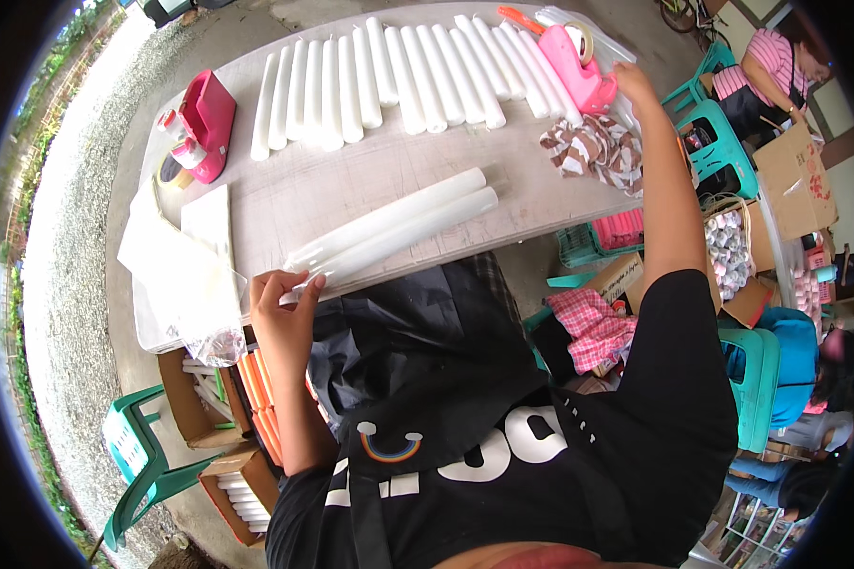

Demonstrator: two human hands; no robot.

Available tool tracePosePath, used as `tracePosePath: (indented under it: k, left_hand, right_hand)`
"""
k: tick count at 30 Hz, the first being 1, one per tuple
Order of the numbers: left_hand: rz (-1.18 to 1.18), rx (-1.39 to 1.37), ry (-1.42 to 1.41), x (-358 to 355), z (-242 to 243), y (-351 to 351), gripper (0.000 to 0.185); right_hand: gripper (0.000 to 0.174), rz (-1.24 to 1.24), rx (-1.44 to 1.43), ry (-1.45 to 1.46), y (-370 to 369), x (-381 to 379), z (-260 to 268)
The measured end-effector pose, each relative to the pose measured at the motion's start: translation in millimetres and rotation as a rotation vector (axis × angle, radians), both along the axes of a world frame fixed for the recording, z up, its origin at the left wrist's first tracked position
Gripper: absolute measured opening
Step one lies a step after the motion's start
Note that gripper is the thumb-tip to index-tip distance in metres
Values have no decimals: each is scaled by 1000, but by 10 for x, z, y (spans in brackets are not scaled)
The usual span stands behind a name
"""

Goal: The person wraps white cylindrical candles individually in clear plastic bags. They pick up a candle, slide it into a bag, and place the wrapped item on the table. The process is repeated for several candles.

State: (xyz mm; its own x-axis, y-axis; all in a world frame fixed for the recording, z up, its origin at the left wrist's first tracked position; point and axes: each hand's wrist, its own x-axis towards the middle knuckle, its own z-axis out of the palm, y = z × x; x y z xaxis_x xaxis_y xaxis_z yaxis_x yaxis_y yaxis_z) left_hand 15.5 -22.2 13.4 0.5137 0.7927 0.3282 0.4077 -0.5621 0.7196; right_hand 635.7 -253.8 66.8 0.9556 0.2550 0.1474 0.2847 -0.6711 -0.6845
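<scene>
Two white candles (398,220) lie side by side at the table's near edge, seemingly in clear wrap. My left hand (285,299) grips the left end of the nearer one between thumb and fingers. At the far right my right hand (633,89) reaches to the front of a pink tape dispenser (569,67) with a roll of tape in it; whether its fingers hold tape is too small to tell. A long row of white candles (413,78) lies beyond the pair. Next to the dispenser is a crumpled brown-and-white cloth (594,153).
A darker pink tape dispenser (210,117), a tape roll (174,171) and clear plastic sheets (178,249) occupy the table's left side. Below are boxes of candles (238,498) and a green chair (139,455). Another person (772,67) sits at the right near cardboard boxes (797,178).
</scene>
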Motion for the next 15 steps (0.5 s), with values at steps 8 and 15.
tracePosePath:
  k: [8, 15]
  left_hand:
    - [-6, -313, -42, -32, -61, 42, 23]
    - [12, -441, -191, -40, -160, -4, 26]
  right_hand:
    - [55, 94, 257, 191, 212, -42, 36]
    - [56, 109, 250, 144, -37, -481, 90]
